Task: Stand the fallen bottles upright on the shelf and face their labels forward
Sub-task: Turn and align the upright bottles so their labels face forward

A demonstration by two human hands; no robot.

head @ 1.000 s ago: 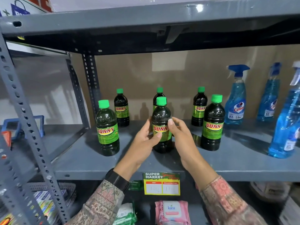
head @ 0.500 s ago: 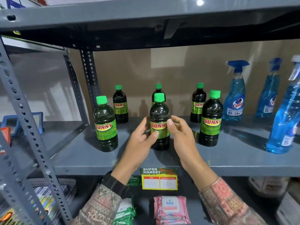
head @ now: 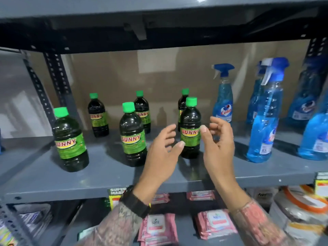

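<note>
Several dark SUNNY bottles with green caps stand upright on the grey shelf (head: 53, 181), labels facing me. The front row holds a left bottle (head: 70, 139), a middle bottle (head: 133, 135) and a right bottle (head: 190, 128). Three more stand behind: a back left bottle (head: 97, 116), a back middle bottle (head: 142, 110) and a back right bottle (head: 182, 102), partly hidden. My left hand (head: 163, 153) and my right hand (head: 219, 139) hover on either side of the front right bottle, fingers spread, neither touching it.
Blue spray bottles (head: 222, 96) (head: 266, 121) stand to the right on the same shelf. A yellow price tag (head: 115, 194) hangs on the shelf's front edge. Pink wipe packs (head: 158, 226) lie on the shelf below. A steel upright (head: 53, 77) stands at the left rear.
Both hands let go of the middle front bottle and shifted right to flank the front right bottle. The view swung right, so the bottles sit further left in frame.
</note>
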